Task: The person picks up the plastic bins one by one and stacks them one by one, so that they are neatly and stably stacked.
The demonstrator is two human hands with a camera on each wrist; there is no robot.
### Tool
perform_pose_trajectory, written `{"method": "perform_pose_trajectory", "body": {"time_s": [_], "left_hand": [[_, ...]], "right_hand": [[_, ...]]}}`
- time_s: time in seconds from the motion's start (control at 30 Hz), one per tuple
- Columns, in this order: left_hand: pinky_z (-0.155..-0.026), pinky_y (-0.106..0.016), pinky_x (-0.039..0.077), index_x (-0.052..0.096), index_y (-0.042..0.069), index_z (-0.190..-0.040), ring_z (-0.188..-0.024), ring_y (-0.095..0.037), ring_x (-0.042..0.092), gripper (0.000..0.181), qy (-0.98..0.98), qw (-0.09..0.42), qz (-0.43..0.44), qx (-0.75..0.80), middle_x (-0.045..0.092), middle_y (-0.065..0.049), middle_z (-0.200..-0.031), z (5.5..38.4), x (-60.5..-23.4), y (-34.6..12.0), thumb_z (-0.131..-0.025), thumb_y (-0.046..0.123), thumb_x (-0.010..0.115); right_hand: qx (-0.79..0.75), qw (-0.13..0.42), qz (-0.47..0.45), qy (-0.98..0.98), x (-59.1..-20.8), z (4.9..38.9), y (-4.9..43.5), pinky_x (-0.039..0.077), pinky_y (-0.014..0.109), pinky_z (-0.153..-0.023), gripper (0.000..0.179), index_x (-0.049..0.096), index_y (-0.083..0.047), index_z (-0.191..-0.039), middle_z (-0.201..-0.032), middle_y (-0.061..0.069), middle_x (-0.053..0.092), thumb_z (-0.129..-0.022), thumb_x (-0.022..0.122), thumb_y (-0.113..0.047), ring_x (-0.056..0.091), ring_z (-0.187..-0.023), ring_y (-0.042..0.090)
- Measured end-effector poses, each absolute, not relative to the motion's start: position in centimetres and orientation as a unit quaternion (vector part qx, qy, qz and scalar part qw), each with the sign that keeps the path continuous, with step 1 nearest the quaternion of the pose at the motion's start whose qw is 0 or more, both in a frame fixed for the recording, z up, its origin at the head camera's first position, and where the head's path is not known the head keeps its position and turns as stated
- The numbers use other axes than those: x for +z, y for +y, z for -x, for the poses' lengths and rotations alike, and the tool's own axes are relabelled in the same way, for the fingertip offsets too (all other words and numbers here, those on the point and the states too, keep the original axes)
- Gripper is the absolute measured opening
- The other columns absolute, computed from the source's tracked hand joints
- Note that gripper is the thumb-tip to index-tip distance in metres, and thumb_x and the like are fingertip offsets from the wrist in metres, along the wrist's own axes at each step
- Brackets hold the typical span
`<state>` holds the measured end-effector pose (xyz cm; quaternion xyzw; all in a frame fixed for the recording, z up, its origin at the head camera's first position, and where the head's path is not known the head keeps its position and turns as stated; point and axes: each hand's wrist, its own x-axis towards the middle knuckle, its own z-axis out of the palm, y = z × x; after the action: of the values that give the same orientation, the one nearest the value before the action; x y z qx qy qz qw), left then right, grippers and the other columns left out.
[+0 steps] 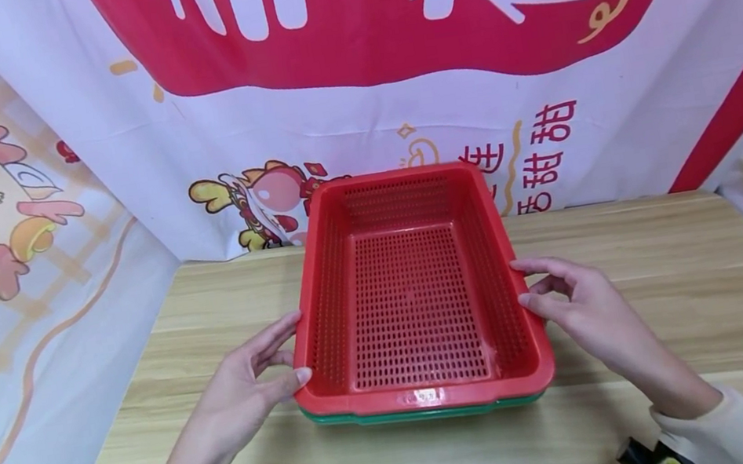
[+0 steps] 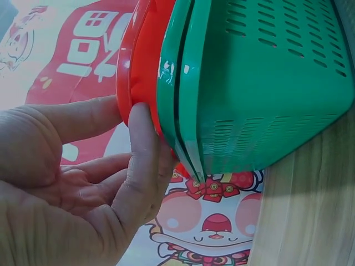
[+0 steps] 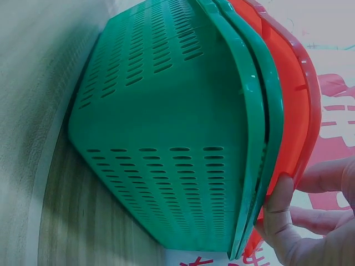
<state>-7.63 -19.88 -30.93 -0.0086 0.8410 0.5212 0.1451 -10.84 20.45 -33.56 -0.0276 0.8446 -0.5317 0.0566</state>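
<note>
A red perforated plastic basket [image 1: 381, 401] sits on top of a nested stack, its inside showing only bare slotted mesh. Beneath it are green baskets [image 2: 238, 94] of similar shape, two green rims showing close together in both wrist views. My left hand [image 1: 240, 393] pinches the red rim on the left side, thumb on top and fingers at the outside. On the opposite side my right hand [image 1: 589, 308] pinches the same rim between thumb and fingers. In the right wrist view, a narrow band of red wall [image 3: 291, 111] shows above the green rims.
The stack stands on a wood-grain table [image 1: 671, 285]. A printed white and red cloth [image 1: 355, 115] hangs behind the table, close to the stack's far end. Another patterned cloth [image 1: 76, 361] hangs along the left edge.
</note>
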Motion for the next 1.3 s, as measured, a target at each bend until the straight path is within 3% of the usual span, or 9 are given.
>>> {"method": "perform_pose_trajectory", "body": {"time_s": [0.37, 0.67, 1.03, 1.3], "left_hand": [[-0.072, -0.029, 0.048, 0.044, 0.032, -0.16, -0.111, -0.022, 0.061, 0.076, 0.85, 0.162, 0.044, 0.499, 0.058, -0.003, -0.148, 7.8, -31.0, -20.0, -0.093, 0.027, 0.08], [-0.084, -0.03, 0.058, 0.041, 0.027, -0.162, -0.102, -0.018, 0.065, 0.078, 0.81, 0.169, 0.036, 0.561, 0.051, -0.003, -0.156, 7.8, -31.9, -20.6, -0.093, 0.02, 0.079], [-0.085, -0.029, 0.058, 0.044, 0.027, -0.16, -0.096, -0.017, 0.065, 0.077, 0.798, 0.165, 0.045, 0.578, 0.058, -0.015, -0.127, 7.7, -32.8, -20.8, -0.092, 0.017, 0.079], [-0.082, -0.027, 0.058, 0.044, 0.027, -0.16, -0.099, -0.016, 0.064, 0.076, 0.801, 0.161, 0.036, 0.576, 0.055, -0.01, -0.142, 7.6, -32.9, -21.0, -0.093, 0.018, 0.079]], "right_hand": [[-0.515, 0.053, 0.037, 0.855, -33.6, 10.9, 20.4, 0.064, 0.029, -0.072, 0.049, 0.058, -0.009, -0.149, -0.136, 0.017, 0.063, -0.102, 0.067, -0.017, 0.066, -0.108, 0.03], [-0.49, 0.045, 0.053, 0.869, -33.9, 10.9, 20.5, 0.064, 0.031, -0.07, 0.047, 0.061, -0.008, -0.146, -0.142, 0.015, 0.057, -0.101, 0.068, -0.015, 0.058, -0.115, 0.031], [-0.5, 0.04, 0.063, 0.863, -34.0, 10.7, 20.5, 0.065, 0.029, -0.072, 0.046, 0.062, -0.004, -0.144, -0.139, 0.017, 0.058, -0.099, 0.068, -0.008, 0.062, -0.112, 0.032], [-0.5, 0.041, 0.062, 0.863, -34.1, 10.6, 20.5, 0.065, 0.033, -0.073, 0.046, 0.062, -0.005, -0.144, -0.138, 0.017, 0.059, -0.099, 0.069, -0.01, 0.063, -0.112, 0.032]]}}
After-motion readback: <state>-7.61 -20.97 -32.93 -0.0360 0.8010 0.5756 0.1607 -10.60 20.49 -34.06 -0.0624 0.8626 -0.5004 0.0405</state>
